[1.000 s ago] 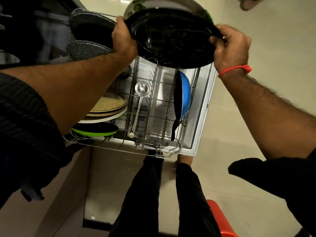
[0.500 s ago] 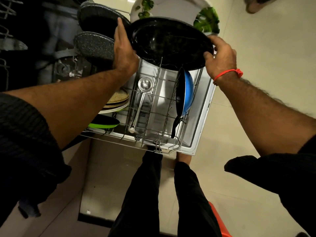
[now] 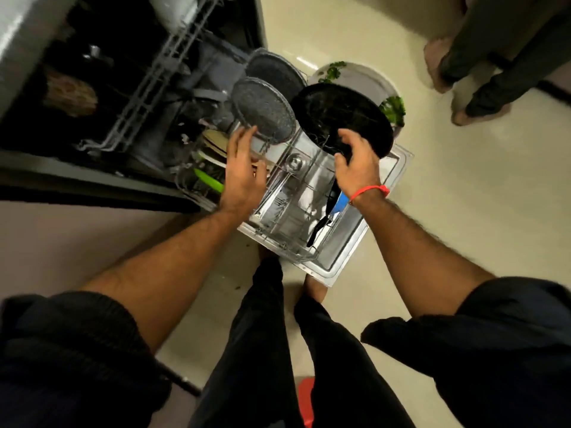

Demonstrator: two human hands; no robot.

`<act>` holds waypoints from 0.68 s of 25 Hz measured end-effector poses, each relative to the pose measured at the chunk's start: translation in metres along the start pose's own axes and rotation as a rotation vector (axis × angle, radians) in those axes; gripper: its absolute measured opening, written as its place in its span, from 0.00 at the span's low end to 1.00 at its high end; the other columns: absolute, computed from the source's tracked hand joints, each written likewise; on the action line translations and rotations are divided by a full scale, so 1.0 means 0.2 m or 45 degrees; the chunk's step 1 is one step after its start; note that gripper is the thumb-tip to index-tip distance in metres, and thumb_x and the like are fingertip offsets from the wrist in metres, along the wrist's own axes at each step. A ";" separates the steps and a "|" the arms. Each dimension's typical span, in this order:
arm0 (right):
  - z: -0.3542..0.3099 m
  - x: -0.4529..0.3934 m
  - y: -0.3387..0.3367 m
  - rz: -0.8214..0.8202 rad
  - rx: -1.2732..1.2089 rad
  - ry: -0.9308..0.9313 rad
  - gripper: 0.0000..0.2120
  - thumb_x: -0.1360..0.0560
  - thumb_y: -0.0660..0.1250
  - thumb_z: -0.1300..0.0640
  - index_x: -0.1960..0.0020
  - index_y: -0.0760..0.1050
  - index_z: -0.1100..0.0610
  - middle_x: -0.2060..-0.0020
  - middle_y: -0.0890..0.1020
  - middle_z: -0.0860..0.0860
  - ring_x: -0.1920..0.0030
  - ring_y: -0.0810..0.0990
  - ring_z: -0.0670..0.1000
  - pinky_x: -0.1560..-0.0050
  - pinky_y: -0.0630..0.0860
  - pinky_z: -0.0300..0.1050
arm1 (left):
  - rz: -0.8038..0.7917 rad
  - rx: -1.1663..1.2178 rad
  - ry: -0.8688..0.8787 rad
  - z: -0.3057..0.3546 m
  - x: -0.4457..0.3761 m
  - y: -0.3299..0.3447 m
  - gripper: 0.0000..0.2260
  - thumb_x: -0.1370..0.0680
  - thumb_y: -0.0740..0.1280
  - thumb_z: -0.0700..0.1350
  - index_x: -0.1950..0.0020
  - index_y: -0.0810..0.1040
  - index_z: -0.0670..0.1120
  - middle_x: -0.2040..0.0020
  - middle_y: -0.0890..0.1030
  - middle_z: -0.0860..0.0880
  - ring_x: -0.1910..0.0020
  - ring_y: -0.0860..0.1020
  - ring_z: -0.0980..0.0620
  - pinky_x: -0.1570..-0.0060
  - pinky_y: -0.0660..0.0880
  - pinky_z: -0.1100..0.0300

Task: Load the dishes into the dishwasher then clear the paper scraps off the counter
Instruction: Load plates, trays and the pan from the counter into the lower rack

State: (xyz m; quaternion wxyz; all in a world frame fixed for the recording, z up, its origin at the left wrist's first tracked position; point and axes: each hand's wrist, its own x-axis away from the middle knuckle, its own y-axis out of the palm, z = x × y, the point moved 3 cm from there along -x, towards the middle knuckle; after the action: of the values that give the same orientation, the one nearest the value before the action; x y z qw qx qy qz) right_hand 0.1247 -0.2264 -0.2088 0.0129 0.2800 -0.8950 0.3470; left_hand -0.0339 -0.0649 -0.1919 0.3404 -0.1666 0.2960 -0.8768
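A large black plate [image 3: 340, 114] stands on edge in the pulled-out lower wire rack [image 3: 287, 239] of the dishwasher. My left hand [image 3: 244, 171] hovers over the rack with fingers spread, holding nothing. My right hand [image 3: 358, 162], with a red thread at the wrist, is relaxed just in front of the black plate's lower edge and grips nothing. Two grey speckled plates [image 3: 262, 111] stand behind the left hand. A white plate with a leaf pattern [image 3: 355, 77] stands behind the black one. A blue pan [image 3: 338, 205] and a steel ladle [image 3: 295, 162] lie in the rack.
Beige and green-rimmed plates [image 3: 210, 179] stand at the rack's left side. The open dishwasher door [image 3: 349, 254] lies under the rack. The upper rack [image 3: 148, 88] is pulled partly out above. Another person's legs [image 3: 482, 72] stand at the top right. My own legs are below.
Both hands have let go of the black plate, which now stands in the rack, and have drawn back toward me. The camera has pulled back and shows more of the dishwasher.
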 end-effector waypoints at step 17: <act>-2.14 1.83 1.04 -0.997 -0.298 -0.746 0.18 0.26 0.59 0.68 0.44 0.80 0.55 0.59 0.84 0.47 0.63 0.82 0.49 0.52 0.80 0.42 | 1.133 -0.037 -0.368 -0.39 1.91 -2.21 0.23 0.22 0.65 0.31 0.29 0.73 0.45 0.27 0.66 0.44 0.48 0.79 0.50 0.43 0.78 0.61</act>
State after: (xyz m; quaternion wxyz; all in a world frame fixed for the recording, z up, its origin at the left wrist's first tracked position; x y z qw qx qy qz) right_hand -0.3634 -0.0134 0.0682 -0.0782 0.6772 -0.7217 0.1202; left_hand -0.5651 -0.0381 0.0619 0.7187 -0.1487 0.3006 -0.6090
